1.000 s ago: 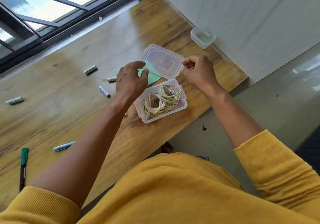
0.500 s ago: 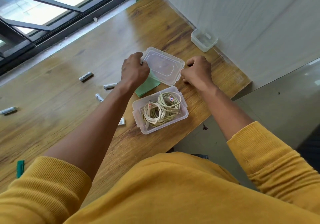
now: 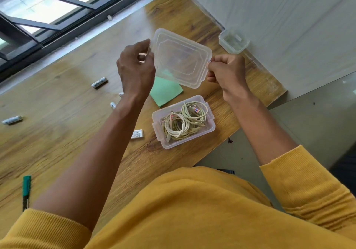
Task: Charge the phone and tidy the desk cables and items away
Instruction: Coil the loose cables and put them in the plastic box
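A clear plastic lid point(image 3: 181, 59) is held up above the wooden desk point(image 3: 57, 113). My left hand point(image 3: 134, 69) pinches its left edge and my right hand point(image 3: 227, 71) pinches its right edge. Below the lid stands an open clear plastic box point(image 3: 209, 127) with coiled pale cables point(image 3: 183, 123) inside. A green pad of sticky notes point(image 3: 165, 92) lies flat on the desk between lid and box. No phone is in view.
Several white batteries lie scattered on the desk, among them one point(image 3: 99, 82) at centre left and one point(image 3: 12, 120) at far left. A small white item point(image 3: 137, 134) sits left of the box. A green marker point(image 3: 26, 191) lies near the front left. Another small clear container point(image 3: 234, 41) stands by the wall.
Both hands have lifted the lid off the desk and off the green pad, raising it above the cable box. The pad now lies uncovered.
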`<state>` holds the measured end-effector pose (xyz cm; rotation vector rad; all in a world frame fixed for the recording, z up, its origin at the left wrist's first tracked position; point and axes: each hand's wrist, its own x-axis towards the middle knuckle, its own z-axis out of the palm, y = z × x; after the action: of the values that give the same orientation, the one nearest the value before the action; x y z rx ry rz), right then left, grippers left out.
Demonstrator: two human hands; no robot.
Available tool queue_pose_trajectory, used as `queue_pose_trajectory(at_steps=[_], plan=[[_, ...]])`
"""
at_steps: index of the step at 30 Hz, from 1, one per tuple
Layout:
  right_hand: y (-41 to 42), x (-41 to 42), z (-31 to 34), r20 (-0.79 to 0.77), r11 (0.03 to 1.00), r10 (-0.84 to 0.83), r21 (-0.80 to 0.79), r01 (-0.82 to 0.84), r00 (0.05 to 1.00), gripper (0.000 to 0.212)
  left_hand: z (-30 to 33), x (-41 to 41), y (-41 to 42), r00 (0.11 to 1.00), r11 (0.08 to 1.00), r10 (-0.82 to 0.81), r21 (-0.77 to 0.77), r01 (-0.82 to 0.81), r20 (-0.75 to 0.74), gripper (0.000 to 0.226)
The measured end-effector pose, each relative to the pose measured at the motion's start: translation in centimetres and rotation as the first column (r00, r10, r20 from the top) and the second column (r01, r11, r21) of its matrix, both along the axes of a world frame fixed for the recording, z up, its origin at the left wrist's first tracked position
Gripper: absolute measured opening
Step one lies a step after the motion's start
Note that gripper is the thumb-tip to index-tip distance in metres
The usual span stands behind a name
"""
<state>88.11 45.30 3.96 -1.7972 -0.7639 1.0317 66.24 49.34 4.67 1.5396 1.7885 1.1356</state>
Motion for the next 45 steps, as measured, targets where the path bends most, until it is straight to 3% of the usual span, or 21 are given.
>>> queue_pose_trajectory(at_steps=[4, 9, 14, 17, 21, 24, 29, 33, 45], plan=[[-2.2, -0.3, 1.0, 0.003, 0.992, 0.066, 0.103, -0.066, 0.998, 0.013, 0.3, -1.5, -2.9, 0.994, 0.996, 0.033, 0.081, -0.042, 0.107, 0.022], [-5.0, -0.8, 1.7, 0.007, 0.959, 0.102, 0.265, -0.100, 0.995, 0.019, -0.1, -2.3, -7.1, 0.980, 0.992, 0.095, 0.065, -0.108, 0.177, 0.020], [-6.9, -1.1, 1.8, -0.033, 0.947, 0.114, 0.306, -0.099, 0.993, 0.022, -0.1, -2.1, -10.6, 0.973, 0.997, 0.072, 0.021, -0.078, 0.220, 0.035], [-7.7, -1.0, 1.7, -0.068, 0.950, 0.109, 0.299, -0.084, 0.992, 0.024, 0.2, -2.0, -12.6, 0.956, 0.998, 0.054, 0.022, -0.063, 0.289, 0.026], [-8.8, -0.6, 1.2, 0.119, 0.949, 0.079, 0.296, -0.111, 0.990, 0.009, -0.2, -2.4, -14.4, 0.955, 0.999, 0.034, -0.006, -0.033, 0.294, 0.018], [-9.8, -0.4, 0.9, 0.175, 0.947, 0.126, 0.274, -0.171, 0.977, 0.006, -0.8, -2.9, -15.5, 0.961, 0.999, 0.018, -0.054, -0.003, 0.278, 0.022], [-10.6, 0.6, -0.3, 0.286, 0.947, 0.196, 0.192, -0.256, 0.938, 0.024, -1.4, -3.3, -16.8, 0.967, 0.982, -0.014, -0.180, 0.062, 0.255, 0.039], [-10.9, 1.0, -0.8, 0.340, 0.943, 0.244, 0.135, -0.304, 0.908, 0.036, -1.6, -3.2, -17.4, 0.974, 0.968, -0.016, -0.241, 0.072, 0.226, 0.040], [-10.6, 0.6, -1.2, 0.361, 0.932, 0.306, 0.077, -0.355, 0.881, 0.032, -1.7, -3.2, -18.8, 0.980, 0.963, 0.047, -0.268, 0.007, 0.193, 0.039]])
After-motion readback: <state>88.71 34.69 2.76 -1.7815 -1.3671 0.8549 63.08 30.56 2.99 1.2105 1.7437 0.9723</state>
